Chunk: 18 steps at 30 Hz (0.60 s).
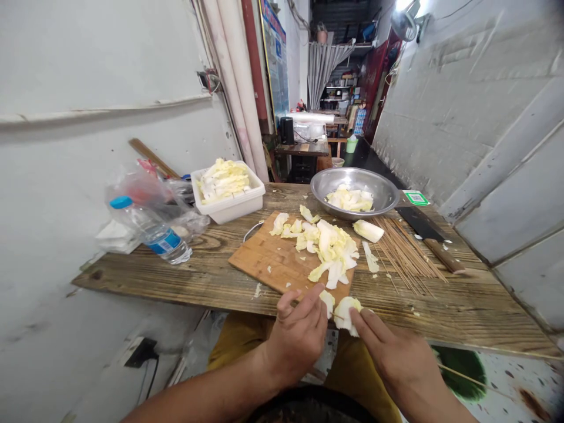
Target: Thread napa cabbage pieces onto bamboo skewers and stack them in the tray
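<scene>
Over the table's front edge, my left hand is closed on a small napa cabbage piece. My right hand pinches a second cabbage piece at its fingertips. A thin bamboo skewer runs through my right hand; its tail sticks out at lower right, and a short length shows between the two cabbage pieces. Just beyond my hands, a wooden cutting board bears a heap of cut cabbage leaves. My fingers partly hide both held pieces.
A steel bowl with cabbage and a white tub of skewered-looking cabbage stand behind the board. To the right lie a cabbage chunk, loose skewers and a cleaver. A water bottle stands tilted at left.
</scene>
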Available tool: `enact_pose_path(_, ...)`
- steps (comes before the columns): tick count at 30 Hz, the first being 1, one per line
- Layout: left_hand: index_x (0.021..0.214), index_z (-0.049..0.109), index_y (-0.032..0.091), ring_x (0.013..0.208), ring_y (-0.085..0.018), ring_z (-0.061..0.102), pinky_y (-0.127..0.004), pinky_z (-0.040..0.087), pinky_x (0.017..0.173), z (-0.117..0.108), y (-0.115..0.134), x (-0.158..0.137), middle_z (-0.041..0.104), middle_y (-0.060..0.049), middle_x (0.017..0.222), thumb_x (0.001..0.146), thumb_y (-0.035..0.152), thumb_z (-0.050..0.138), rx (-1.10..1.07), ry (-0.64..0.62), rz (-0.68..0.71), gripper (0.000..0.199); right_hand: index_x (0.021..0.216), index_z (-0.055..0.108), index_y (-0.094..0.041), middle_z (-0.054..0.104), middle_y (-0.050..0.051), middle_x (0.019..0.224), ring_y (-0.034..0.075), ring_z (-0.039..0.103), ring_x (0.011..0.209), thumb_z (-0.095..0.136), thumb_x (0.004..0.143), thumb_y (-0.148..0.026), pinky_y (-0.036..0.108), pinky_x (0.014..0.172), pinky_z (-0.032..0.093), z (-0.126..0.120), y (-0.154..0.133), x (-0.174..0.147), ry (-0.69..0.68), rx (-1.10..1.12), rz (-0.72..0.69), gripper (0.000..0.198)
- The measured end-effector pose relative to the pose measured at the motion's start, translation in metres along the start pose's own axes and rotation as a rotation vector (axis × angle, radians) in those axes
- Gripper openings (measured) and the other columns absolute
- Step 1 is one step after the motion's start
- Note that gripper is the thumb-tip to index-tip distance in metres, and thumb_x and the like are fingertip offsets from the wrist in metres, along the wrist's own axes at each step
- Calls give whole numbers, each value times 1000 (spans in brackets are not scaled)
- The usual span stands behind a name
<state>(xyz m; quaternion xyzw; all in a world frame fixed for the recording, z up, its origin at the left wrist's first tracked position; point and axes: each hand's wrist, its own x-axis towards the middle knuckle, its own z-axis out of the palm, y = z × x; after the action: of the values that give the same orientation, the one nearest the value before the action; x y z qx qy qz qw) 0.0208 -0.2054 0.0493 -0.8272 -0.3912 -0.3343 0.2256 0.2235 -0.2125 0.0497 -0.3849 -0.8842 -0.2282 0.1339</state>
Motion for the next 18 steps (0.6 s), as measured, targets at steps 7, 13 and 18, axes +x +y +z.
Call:
enact_pose_path(7,86,63,9,108,-20,57,-36,31,90,7,-4,-2,71,-10,85,87,6,35,18,-57,43,29,107,63,-12,71,9,95,13,59,52,47,67,-2,23,46,45,0,4,8,-18,19,-49,44)
enact_pose_path(13,85,62,8,107,-21,57,-36,32,85,15,-6,-4,70,-10,80,87,5,35,19,-58,63,28,101,64,-12,71,8,89,12,58,47,43,65,2,23,42,43,2,2,17,-32,42,-34,44)
enact_pose_path(18,84,62,9,108,-20,57,-36,34,85,18,-5,-5,70,-10,80,87,5,35,1,-66,55,27,102,63,-12,71,6,88,12,59,47,42,65,3,23,41,40,0,1,19,-47,18,-38,46)
